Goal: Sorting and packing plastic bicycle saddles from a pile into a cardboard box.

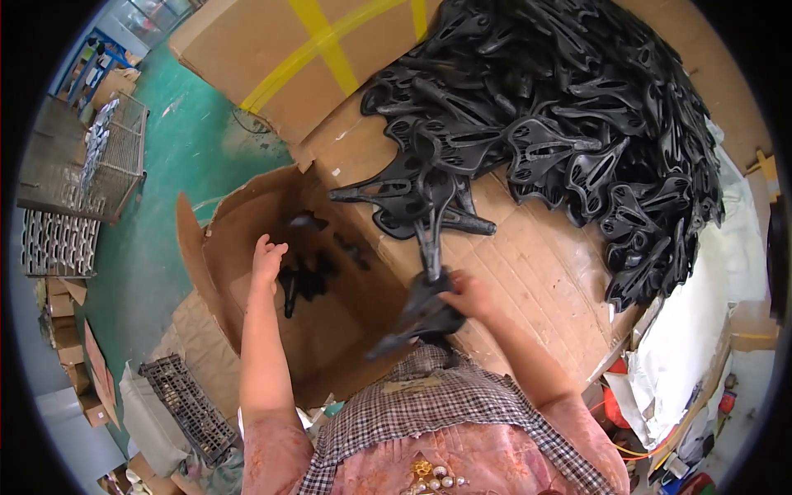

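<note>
My right hand (467,294) grips a black plastic saddle shell (422,313) at the near edge of the cardboard-covered table; the shell is blurred and hangs partly over the box. Over the open cardboard box (227,318), my left hand (268,257) holds nothing, its fingers apart. Inside the box lie several black shells (307,279), shadowed and scattered. A large heap of similar shells (536,144) covers the far right of the table. A few loose shells (425,194) lie at its near left edge, one pointing toward my right hand.
A big carton with yellow tape (309,49) stands behind the open box. Green floor (177,157) runs along the left, with a wire cage (124,144) and a black plastic crate (188,404). White sheeting (676,363) hangs at the table's right side.
</note>
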`<control>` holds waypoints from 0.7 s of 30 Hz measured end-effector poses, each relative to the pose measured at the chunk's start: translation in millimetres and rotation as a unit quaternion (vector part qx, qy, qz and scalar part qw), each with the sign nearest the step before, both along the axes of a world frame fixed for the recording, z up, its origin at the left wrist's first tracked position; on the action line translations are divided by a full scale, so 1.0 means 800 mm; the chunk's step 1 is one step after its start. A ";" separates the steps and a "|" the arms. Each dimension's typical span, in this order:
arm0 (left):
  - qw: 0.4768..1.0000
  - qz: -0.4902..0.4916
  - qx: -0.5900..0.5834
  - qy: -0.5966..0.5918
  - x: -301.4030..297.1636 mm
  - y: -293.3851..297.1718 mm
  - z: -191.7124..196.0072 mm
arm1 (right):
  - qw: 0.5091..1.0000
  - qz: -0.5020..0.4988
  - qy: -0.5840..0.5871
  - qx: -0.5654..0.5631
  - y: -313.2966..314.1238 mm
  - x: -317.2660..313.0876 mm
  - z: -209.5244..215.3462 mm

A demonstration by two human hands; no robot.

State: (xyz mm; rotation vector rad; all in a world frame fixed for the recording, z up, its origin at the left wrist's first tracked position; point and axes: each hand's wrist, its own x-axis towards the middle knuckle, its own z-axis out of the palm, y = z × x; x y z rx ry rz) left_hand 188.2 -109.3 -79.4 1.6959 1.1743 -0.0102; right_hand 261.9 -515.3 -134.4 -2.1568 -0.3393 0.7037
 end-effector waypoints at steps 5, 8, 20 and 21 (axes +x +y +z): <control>0.999 -0.017 -0.022 -0.025 0.064 -0.004 0.018 | 0.922 -0.075 0.303 0.229 0.158 -0.024 0.013; 0.994 -0.050 -0.031 -0.091 0.128 -0.009 0.049 | 0.865 -0.196 0.217 0.408 0.102 0.046 0.005; 0.929 0.038 -0.308 -0.202 0.456 -0.048 -0.084 | 0.565 -0.433 0.143 0.688 -0.099 0.274 -0.027; 0.929 0.036 -0.312 -0.198 0.468 -0.055 -0.090 | 0.588 -0.412 0.149 0.681 -0.102 0.272 -0.027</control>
